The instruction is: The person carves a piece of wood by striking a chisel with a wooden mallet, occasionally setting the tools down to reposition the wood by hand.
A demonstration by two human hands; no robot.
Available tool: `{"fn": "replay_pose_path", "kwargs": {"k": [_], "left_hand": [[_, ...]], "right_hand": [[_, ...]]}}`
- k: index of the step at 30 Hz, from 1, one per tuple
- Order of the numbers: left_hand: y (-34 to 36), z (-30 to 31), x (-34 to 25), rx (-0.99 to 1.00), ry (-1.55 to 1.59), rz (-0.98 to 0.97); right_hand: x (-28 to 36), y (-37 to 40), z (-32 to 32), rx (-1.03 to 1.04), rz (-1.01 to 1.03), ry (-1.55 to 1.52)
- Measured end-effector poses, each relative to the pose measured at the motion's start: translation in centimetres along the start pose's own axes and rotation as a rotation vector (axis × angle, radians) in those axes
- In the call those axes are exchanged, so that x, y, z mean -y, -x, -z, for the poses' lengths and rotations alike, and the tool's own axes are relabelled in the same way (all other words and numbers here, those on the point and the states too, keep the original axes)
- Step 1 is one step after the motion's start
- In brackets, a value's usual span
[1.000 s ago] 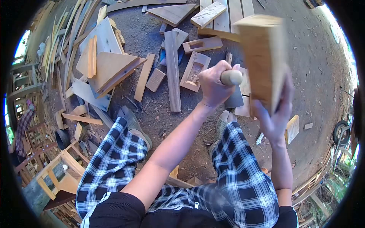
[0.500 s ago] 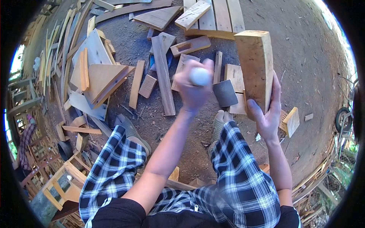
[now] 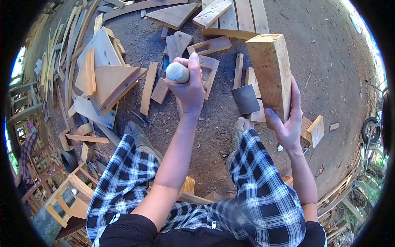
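Observation:
My left hand (image 3: 187, 84) is closed around a pale cylindrical handle (image 3: 177, 73), its rounded end facing up; the rest of it is hidden below my fist. On the right, my right hand (image 3: 286, 125) grips the lower end of a thick wooden block (image 3: 269, 76) that is held tilted, thumb in front and fingers behind its far edge. Just left of the block is a dark, flat, square plate (image 3: 246, 99). My two hands are well apart.
A slatted wooden piece (image 3: 238, 18) is at the top. Stacked boards (image 3: 111, 84) and long strips (image 3: 76, 39) lie on the left. A small slotted wooden piece (image 3: 314, 131) is right of my right hand. Another person's checkered sleeve (image 3: 28, 154) shows at far left.
My left hand has moved left with the handle, away from the block, and is no longer blurred. The block's top has shifted slightly left in my right hand.

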State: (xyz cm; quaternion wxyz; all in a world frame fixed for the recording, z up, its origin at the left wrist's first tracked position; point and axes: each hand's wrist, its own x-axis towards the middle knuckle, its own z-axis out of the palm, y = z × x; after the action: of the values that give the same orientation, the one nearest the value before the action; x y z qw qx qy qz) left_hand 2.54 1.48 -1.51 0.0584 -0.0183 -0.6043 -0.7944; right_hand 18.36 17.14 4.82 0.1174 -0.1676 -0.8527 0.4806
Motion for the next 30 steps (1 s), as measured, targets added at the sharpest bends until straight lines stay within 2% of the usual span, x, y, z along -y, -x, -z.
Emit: {"fn": "replay_pose_path", "kwargs": {"k": [4, 6, 7, 9, 10, 11, 13, 15, 17, 19, 20, 21, 23, 24, 25, 28, 30], "left_hand": [[0.1, 0.4, 0.4, 0.053, -0.035, 0.013], [0.7, -0.2, 0.8, 0.015, -0.031, 0.015], [1.0, -1.1, 0.8, 0.029, -0.024, -0.071], [1.5, -1.7, 0.2, 0.124, -0.236, -0.213], [1.7, -2.2, 0.3, 0.150, -0.210, -0.256], [1.9, -2.4, 0.4, 0.180, -0.229, -0.307], [2.7, -2.5, -0.2, 0.222, -0.315, -0.213], [2.8, -2.8, 0.0, 0.255, -0.185, -0.409], [3.0, -2.7, 0.5, 0.238, -0.205, -0.386], [2.9, -2.0, 0.3, 0.231, -0.246, -0.350], [3.1, -2.0, 0.4, 0.254, -0.289, -0.293], [3.5, -2.2, 0.5, 0.276, -0.327, -0.231], [4.2, -2.4, 0.9, 0.312, -0.325, -0.188], [4.1, -2.4, 1.3, 0.335, -0.286, -0.289], [4.3, -2.3, 1.6, 0.358, -0.249, -0.386], [4.7, -2.4, 1.4, 0.389, -0.321, -0.375], [5.0, -2.8, 0.7, 0.425, -0.344, -0.423]], "right_hand": [[0.1, 0.0, 0.0, 0.010, -0.011, 0.004], [0.7, -0.4, 0.2, -0.010, 0.010, 0.032], [1.4, -0.6, 0.3, -0.028, 0.028, 0.019], [3.1, -1.2, 0.5, -0.163, 0.138, 0.040], [3.3, -0.9, 0.7, -0.193, 0.120, -0.113], [2.9, -0.8, 0.2, -0.267, 0.207, -0.274], [2.8, 0.0, 0.4, -0.221, 0.192, -0.165], [4.0, -1.3, 0.0, 0.127, 0.250, 0.263], [4.6, -2.3, -0.7, 0.114, 0.304, 0.184], [5.0, -1.7, -0.4, -0.007, 0.284, 0.144], [5.2, -1.4, -0.6, -0.092, 0.275, -0.025], [5.2, -1.3, -0.4, -0.100, 0.269, -0.017], [5.3, -1.0, 0.2, -0.038, 0.396, 0.158], [5.6, -1.3, 0.4, 0.204, 0.220, 0.296], [4.6, -1.7, -0.4, 0.069, 0.321, 0.238], [4.2, -1.6, 0.1, 0.090, 0.228, 0.212], [3.4, -1.4, 0.3, -0.011, 0.304, 0.125]]}}
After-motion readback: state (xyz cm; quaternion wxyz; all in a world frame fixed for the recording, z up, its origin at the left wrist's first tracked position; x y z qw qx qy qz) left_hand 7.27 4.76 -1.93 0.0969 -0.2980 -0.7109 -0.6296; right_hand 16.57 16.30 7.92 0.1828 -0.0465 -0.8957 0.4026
